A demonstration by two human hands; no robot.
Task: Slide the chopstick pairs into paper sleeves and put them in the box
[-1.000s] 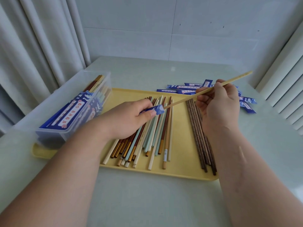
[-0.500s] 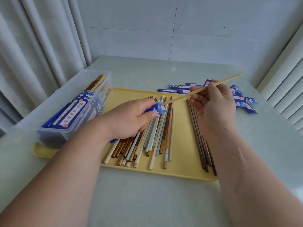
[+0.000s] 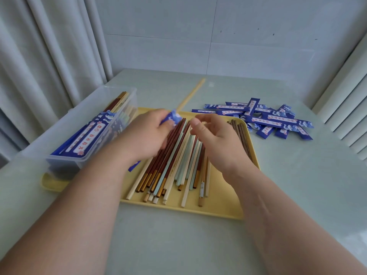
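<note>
Where the sleeved pair lies: in the left hand [image 3: 148, 135], mid-frame above the yellow tray [image 3: 220, 207]; the blue sleeve [image 3: 172, 117] shows at the fingertips, and pale chopstick ends [image 3: 191, 94] stick out toward the top middle.
Left fingers: curled round the sleeve, gripping it.
Right hand [image 3: 214, 139]: just right of the left, over the loose chopsticks [image 3: 178, 161]; fingers loosely bent, holding nothing.
Box [image 3: 119, 88]: at the left of the frame, just beside the left hand, with sleeved pairs already inside.
Relation that counts: the box lies left of the gripping hand, its long side slanting lower left to upper right, much like the held pair; the left hand is nearer, so probably a short sideways carry with little turning.
Empty sleeves [image 3: 268, 120]: heaped at the upper right, nearer the right hand.
</note>
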